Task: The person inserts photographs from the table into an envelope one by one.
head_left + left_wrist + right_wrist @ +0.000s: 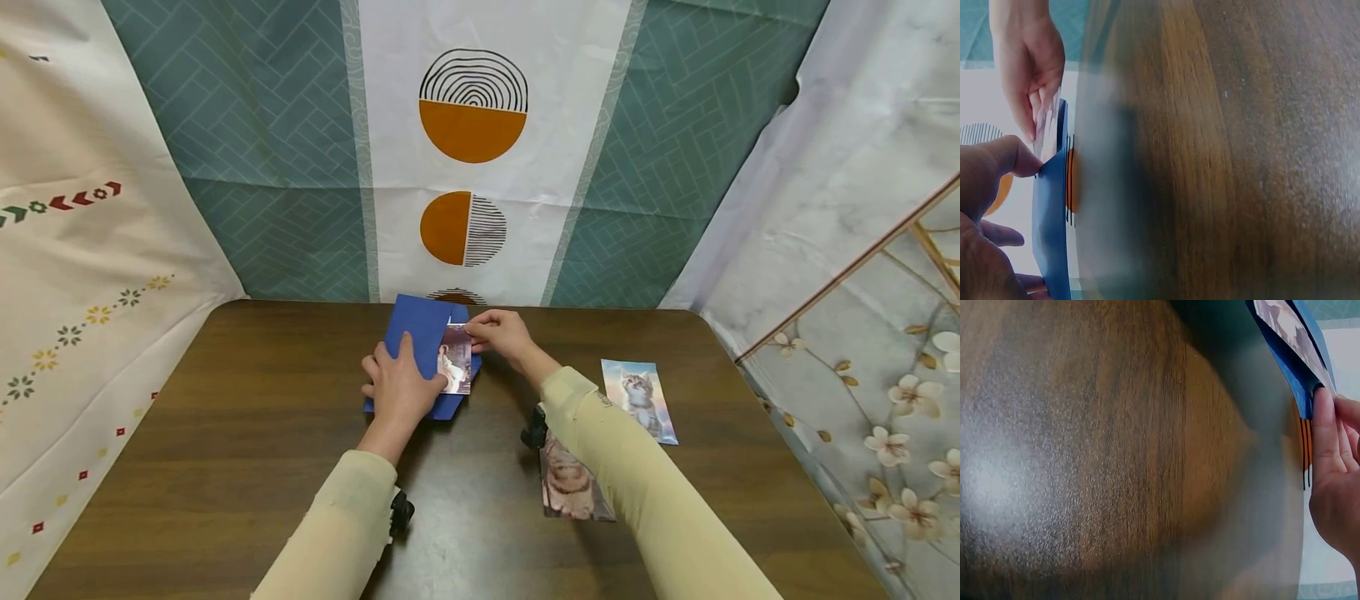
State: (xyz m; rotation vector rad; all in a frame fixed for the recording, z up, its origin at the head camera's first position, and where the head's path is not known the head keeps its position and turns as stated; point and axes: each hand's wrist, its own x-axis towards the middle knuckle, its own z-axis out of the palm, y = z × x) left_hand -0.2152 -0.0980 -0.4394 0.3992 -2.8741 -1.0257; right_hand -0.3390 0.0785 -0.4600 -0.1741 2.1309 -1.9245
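A blue paper envelope is at the far middle of the table, its flap side to the right. From its right opening sticks a small glossy photo card with a pale figure on a dark background; its left part is hidden in the envelope. My left hand holds the envelope from the left, fingers spread across its front and thumb by the opening. With thumb and fingertips my right hand pinches the photo card at its right edge. In the right wrist view, the photo card lies between blue paper layers.
On the wooden table, a kitten picture card lies to the right. Another cat picture lies nearer, partly covered by the right sleeve. Patterned cloth hangs behind the table's far edge, with more cloth at both sides.
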